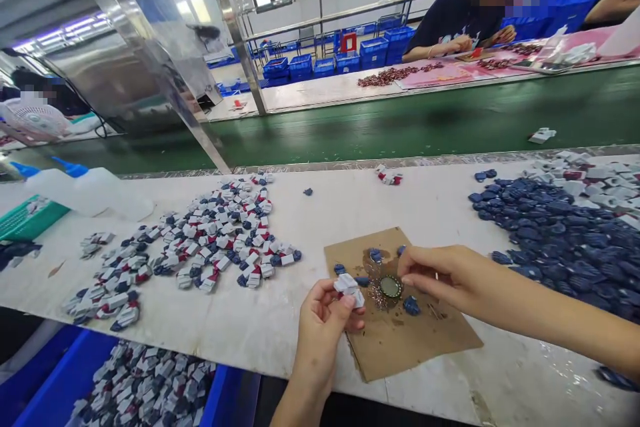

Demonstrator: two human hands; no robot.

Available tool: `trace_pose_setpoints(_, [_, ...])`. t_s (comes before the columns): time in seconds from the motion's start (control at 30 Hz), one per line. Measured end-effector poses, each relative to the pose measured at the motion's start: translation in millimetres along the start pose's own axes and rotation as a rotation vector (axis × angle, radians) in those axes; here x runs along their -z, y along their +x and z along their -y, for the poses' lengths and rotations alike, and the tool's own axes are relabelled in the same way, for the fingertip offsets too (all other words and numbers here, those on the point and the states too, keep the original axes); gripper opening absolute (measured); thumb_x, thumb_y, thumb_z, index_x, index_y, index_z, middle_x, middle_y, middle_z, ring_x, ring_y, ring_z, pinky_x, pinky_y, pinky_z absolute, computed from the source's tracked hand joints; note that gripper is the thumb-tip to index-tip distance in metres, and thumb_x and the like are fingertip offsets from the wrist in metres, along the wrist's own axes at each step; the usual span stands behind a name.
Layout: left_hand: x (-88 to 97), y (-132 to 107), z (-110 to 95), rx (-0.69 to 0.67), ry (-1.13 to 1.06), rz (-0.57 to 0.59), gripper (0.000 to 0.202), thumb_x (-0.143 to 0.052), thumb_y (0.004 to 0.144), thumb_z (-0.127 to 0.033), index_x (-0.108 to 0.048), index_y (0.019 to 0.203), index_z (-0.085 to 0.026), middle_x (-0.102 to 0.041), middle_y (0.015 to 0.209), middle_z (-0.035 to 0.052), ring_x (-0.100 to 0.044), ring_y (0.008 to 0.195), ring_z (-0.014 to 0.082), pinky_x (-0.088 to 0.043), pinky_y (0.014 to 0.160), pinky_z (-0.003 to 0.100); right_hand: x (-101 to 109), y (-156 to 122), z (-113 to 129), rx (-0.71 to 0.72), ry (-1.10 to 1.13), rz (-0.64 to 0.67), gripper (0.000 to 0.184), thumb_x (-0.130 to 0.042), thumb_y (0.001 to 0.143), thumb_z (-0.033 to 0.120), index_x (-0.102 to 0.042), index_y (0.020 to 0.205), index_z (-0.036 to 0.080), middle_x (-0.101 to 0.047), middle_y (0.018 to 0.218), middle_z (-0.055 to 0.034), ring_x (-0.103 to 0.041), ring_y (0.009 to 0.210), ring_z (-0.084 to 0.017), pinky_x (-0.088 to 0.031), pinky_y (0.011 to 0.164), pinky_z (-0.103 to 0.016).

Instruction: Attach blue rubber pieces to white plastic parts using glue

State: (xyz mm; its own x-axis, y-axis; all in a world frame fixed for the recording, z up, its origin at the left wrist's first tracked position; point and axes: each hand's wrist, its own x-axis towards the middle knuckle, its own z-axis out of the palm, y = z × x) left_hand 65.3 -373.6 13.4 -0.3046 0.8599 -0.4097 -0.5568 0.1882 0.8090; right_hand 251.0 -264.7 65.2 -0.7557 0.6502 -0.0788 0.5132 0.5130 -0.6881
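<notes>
My left hand (327, 314) pinches a small white plastic piece (349, 287) with a bit of red, over the left edge of a cardboard sheet (415, 340). My right hand (435, 274) has thumb and index finger pressed together beside a round bottle cap (391, 287); whatever is between them is too small to make out. The cap holds clear liquid, it seems. Thin metal bits (375, 294) lie scattered left of it. Several dark blue pieces rest on the cardboard, one blue piece (411, 306) just below the cap.
White, red and blue assembled pieces (215, 234) are heaped to the left, dark blue pieces (560, 227) to the right. A blue bin (220, 390) of pieces stands below the table's edge. White bottles (110, 194) lie at left. Beyond runs a green conveyor belt (350, 127); a person (450, 20) works across it.
</notes>
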Motion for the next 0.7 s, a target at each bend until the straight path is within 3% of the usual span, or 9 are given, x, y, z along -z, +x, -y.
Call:
trace_pose_setpoints(0.07, [2.7, 2.2, 0.9, -0.008, -0.003, -0.032, 0.048, -0.092, 0.049, -0.043, -0.069, 0.081, -0.015, -0.07, 0.073, 0.0028, -0.066, 0.062, 0.0125, -0.053, 0.049, 0.018, -5.2, -1.9, -6.5, -0.016, -0.025, -0.053, 0.023, -0.044, 0.094, 0.034, -0.063, 0.087, 0.023, -0.068, 0.071, -0.0005, -0.058, 0.056, -0.014, -0.043, 0.052, -0.025])
trace_pose_setpoints(0.17, [7.5, 4.1, 2.9, -0.144, -0.054, -0.228, 0.05, -0.091, 0.05, -0.044, -0.066, 0.083, -0.016, -0.068, 0.072, 0.0002, -0.067, 0.062, 0.0126, -0.055, 0.052, 0.02, -16.3, -3.4, -13.4, 0.023, -0.115, -0.186, 0.021, -0.046, 0.095, 0.033, -0.065, 0.093, 0.024, -0.069, 0.074, -0.0014, -0.058, 0.054, -0.015, -0.043, 0.051, -0.026])
trace_pose_setpoints(0.27, [11.7, 3.4, 3.5, -0.265, -0.098, -0.373, 0.05, -0.09, 0.051, -0.045, -0.062, 0.082, -0.018, -0.065, 0.069, -0.0025, -0.066, 0.059, 0.0116, -0.056, 0.052, 0.02, -33.2, 2.9, -6.4, 0.237, -0.278, -0.189, 0.02, -0.045, 0.097, 0.026, -0.064, 0.094, 0.023, -0.068, 0.082, -0.0039, -0.064, 0.07, -0.017, -0.049, 0.059, -0.028])
trace_pose_setpoints(0.4, [17.5, 2.2, 1.6, -0.354, -0.108, -0.419, 0.046, -0.087, 0.056, -0.046, -0.061, 0.082, -0.018, -0.064, 0.068, -0.004, -0.064, 0.056, 0.0096, -0.056, 0.052, 0.02, -64.2, 22.9, 14.4, 0.502, -0.553, -0.134, 0.008, -0.058, 0.089, 0.02, -0.065, 0.094, 0.019, -0.065, 0.084, -0.0051, -0.065, 0.076, -0.021, -0.05, 0.058, -0.032])
trace_pose_setpoints(0.5, [22.4, 3.5, 0.0, -0.374, -0.115, -0.44, 0.047, -0.088, 0.055, -0.046, -0.062, 0.082, -0.018, -0.063, 0.066, -0.0049, -0.064, 0.055, 0.0088, -0.056, 0.052, 0.019, -85.8, 35.7, 24.3, 0.536, -0.675, -0.141, 0.009, -0.067, 0.078, 0.011, -0.064, 0.083, 0.017, -0.063, 0.078, -0.0042, -0.062, 0.067, -0.021, -0.046, 0.049, -0.031])
trace_pose_setpoints(0.6, [24.7, 6.0, -0.9, -0.352, -0.151, -0.463, 0.05, -0.09, 0.051, -0.047, -0.062, 0.08, -0.017, -0.064, 0.065, -0.0056, -0.063, 0.053, 0.0079, -0.055, 0.051, 0.018, -98.0, 41.0, 27.8, 0.552, -0.708, -0.151, 0.022, -0.061, 0.07, -0.004, -0.064, 0.081, 0.015, -0.063, 0.075, -0.0059, -0.06, 0.061, -0.02, -0.038, 0.041, -0.029])
trace_pose_setpoints(0.7, [24.6, 7.4, -1.6, -0.334, -0.173, -0.465, 0.051, -0.091, 0.048, -0.046, -0.062, 0.079, -0.017, -0.064, 0.064, -0.0062, -0.063, 0.053, 0.0074, -0.055, 0.051, 0.017, -96.4, 39.9, 27.7, 0.553, -0.707, -0.178, 0.018, -0.056, 0.073, -0.001, -0.062, 0.079, 0.015, -0.061, 0.071, -0.0054, -0.059, 0.06, -0.02, -0.037, 0.04, -0.029])
